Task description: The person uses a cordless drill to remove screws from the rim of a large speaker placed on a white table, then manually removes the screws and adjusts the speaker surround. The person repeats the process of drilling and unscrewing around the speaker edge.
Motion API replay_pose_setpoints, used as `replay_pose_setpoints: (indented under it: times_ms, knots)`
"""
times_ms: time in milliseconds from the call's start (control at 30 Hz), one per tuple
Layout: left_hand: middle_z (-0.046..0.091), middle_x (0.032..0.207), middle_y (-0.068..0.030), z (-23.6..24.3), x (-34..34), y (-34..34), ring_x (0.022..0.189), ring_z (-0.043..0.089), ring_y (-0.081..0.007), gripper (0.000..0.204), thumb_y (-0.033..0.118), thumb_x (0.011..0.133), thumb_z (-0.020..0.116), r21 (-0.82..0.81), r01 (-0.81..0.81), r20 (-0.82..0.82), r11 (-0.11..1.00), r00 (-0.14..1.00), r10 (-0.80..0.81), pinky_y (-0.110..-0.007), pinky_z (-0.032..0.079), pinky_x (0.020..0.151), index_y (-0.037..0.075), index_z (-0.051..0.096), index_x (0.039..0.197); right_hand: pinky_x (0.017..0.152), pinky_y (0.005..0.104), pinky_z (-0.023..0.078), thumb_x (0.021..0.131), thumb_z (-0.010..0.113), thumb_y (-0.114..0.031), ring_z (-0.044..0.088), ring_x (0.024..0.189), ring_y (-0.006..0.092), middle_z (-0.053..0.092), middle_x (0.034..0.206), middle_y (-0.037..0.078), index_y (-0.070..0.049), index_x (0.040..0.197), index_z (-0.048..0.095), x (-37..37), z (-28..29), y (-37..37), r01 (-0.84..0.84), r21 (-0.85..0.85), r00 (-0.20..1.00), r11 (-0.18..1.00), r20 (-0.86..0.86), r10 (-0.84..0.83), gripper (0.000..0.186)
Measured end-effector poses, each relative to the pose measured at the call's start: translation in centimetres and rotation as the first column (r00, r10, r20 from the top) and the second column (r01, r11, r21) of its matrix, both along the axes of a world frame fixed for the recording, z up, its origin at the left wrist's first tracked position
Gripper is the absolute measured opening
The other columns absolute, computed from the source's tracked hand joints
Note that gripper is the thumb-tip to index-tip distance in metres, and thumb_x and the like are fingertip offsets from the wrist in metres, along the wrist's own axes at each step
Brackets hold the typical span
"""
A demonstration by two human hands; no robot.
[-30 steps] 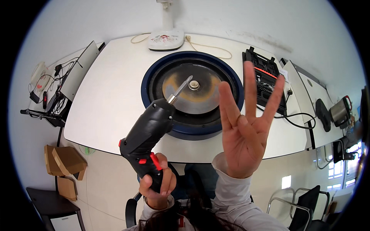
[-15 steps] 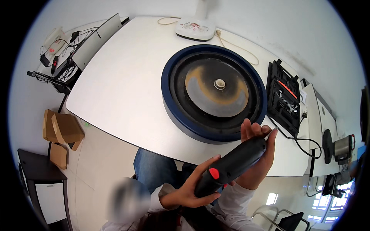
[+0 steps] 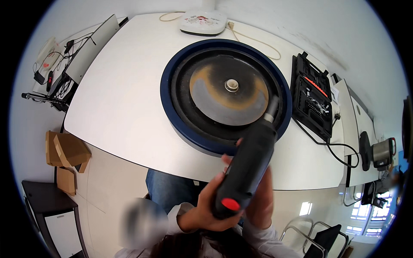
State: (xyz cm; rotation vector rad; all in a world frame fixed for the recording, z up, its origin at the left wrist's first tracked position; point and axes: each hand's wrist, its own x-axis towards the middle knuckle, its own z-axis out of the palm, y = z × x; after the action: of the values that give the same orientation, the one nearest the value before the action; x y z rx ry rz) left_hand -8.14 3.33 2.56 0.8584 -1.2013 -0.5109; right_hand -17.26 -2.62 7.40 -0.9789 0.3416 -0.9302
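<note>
A black cordless screwdriver (image 3: pixel 250 157) with a red end slants up and away from me, its metal tip over the near right rim of a round appliance. My left hand (image 3: pixel 205 208) is closed around its rear end. From the right and below, my right hand (image 3: pixel 261 204) wraps the body; its fingertips show on the left side and the rest is hidden. The round appliance (image 3: pixel 185 133) lies flat on the white table (image 3: pixel 116 99), with a dark blue rim and a black inner ring. Inside sits a grey, brown-stained disc (image 3: pixel 215 103) with a metal fitting (image 3: pixel 232 85) at its centre.
An open black tool case (image 3: pixel 313 96) with bits lies right of the appliance, a black cable (image 3: pixel 331 148) beside it. At the back stands a white patterned base (image 3: pixel 203 22) with a pale cord. Cardboard boxes (image 3: pixel 66 150) are on the floor at left, a chair (image 3: pixel 322 241) at lower right.
The screwdriver has swung to point farther away, over the appliance's rim. My right hand has moved from its front end down and left along the body. The whole view has shifted slightly.
</note>
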Motion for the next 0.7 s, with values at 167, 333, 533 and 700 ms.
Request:
replay_pose_setpoints:
  times_ms: [167,333,533,700]
  knots:
    - [0.044,0.121,-0.0315,1.1,-1.6,-1.0,0.085,0.062,-0.0348,0.062,0.014,0.072,0.064,0.06,-0.056,0.427,0.997,0.904,0.025,-0.037,0.053,0.069,0.004,0.038,0.128,0.102,0.0471,0.034,0.07,0.074,-0.031,0.044,0.121,0.0354,0.041,0.131,0.023,0.001,0.134,0.033,-2.1,-0.9,2.0,0.117,0.026,0.984,0.993,-0.136,-0.113,0.082]
    - [0.049,0.118,-0.0339,0.9,-3.3,-1.3,0.087,0.062,-0.0387,0.056,0.014,0.073,0.069,0.069,0.027,0.52,0.997,0.852,-0.059,-0.042,0.052,0.075,0.006,0.048,0.125,0.096,0.0423,0.039,0.068,0.073,-0.027,0.052,0.111,0.0341,0.051,0.119,0.022,0.005,0.122,0.045,-4.8,-0.5,0.2,0.312,-0.047,0.889,0.949,-0.339,-0.309,0.069]
    - [0.057,0.112,-0.0194,0.0,3.5,-0.6,0.096,0.06,-0.0286,0.036,0.002,0.07,0.055,-0.146,-0.325,0.531,0.934,0.771,0.352,-0.038,0.05,0.081,0.003,0.066,0.105,0.052,0.0248,0.044,0.042,0.045,-0.006,0.053,0.053,0.015,0.059,0.066,0.01,0.005,0.079,0.061,-11.0,6.7,-3.4,0.24,-0.344,0.432,0.908,-0.8,-0.417,0.043]
    - [0.039,0.132,-0.0253,-1.4,8.7,-2.4,0.122,0.035,-0.045,0.054,0.017,0.072,0.061,-0.124,-0.67,0.675,0.732,0.484,0.557,-0.054,0.032,0.097,0.01,0.052,0.125,0.047,0.025,0.041,0.043,0.073,-0.027,0.054,0.046,0.0164,0.057,0.06,0.009,0.008,0.081,0.056,-14.3,11.1,-10.5,-0.51,-0.318,0.431,0.799,-0.899,-0.082,0.055]
